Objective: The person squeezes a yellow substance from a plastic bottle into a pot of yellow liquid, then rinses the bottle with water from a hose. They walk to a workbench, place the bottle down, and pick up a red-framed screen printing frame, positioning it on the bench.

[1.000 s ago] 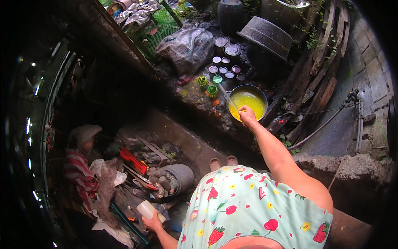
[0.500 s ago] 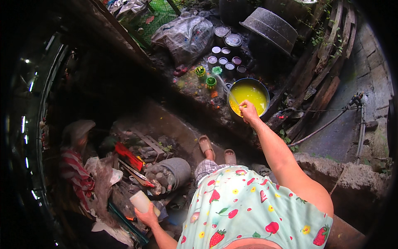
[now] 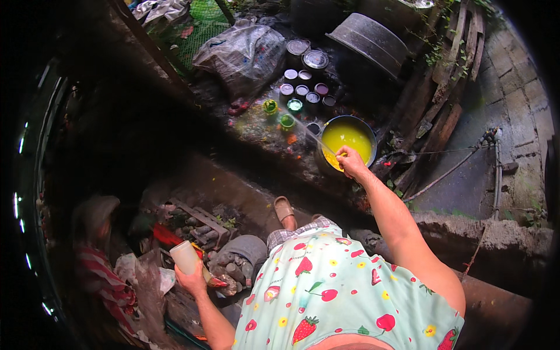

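Observation:
My right hand (image 3: 352, 162) is closed around one end of a thin, pale stick (image 3: 315, 139), just over the near rim of a round basin of yellow-green liquid (image 3: 348, 142). The stick slants away to the far left, blurred, toward several small open cans. A green can (image 3: 287, 121) and a yellow-green can (image 3: 270, 107) stand near its far end, and a can with bright mint-green contents (image 3: 295, 105) sits just behind. Lower left, my left hand (image 3: 191, 280) grips a whitish, cylindrical plastic container (image 3: 185, 257), held tilted. What is inside that container cannot be seen.
Several lidded cans (image 3: 315, 59) stand behind the open ones. A large grey metal tub (image 3: 368, 44) leans at the back, beside stacked planks (image 3: 443, 111). A grey bucket with bottles (image 3: 245, 252) and other clutter lies at lower left. A concrete ledge (image 3: 496, 230) runs along the right.
My left hand has raised the whitish container away from the clutter. The far end of the stick has swung left, off the mint-green can. The whole view has shifted slightly.

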Motion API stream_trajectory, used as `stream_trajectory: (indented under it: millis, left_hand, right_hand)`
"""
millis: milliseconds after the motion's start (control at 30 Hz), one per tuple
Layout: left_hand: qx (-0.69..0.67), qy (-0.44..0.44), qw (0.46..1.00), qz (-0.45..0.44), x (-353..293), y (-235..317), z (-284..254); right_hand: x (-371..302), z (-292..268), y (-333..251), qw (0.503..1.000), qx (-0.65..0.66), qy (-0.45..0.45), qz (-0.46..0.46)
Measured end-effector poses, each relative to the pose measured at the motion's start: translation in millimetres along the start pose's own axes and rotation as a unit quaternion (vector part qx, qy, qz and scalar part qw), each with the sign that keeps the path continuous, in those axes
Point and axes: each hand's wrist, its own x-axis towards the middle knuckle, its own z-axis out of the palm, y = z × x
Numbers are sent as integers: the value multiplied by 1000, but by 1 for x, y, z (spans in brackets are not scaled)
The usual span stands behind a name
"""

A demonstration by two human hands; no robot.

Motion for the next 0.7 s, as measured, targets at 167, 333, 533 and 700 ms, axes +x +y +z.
stream_trajectory:
  millis: [167, 333, 533, 700]
  left_hand:
    - [32, -16, 999, 35, 41, 12, 11]
    - [29, -39, 997, 66, 52, 18, 16]
    - [38, -46, 997, 42, 30, 21, 9]
    - [91, -33, 995, 28, 0, 16, -15]
  right_hand:
    - [-5, 5, 6, 1000, 15, -16, 9]
    - [-8, 5, 12, 1000, 7, -28, -7]
    - [-8, 2, 15, 999, 1, -41, -4]
    - [-5, 4, 18, 1000, -14, 6, 5]
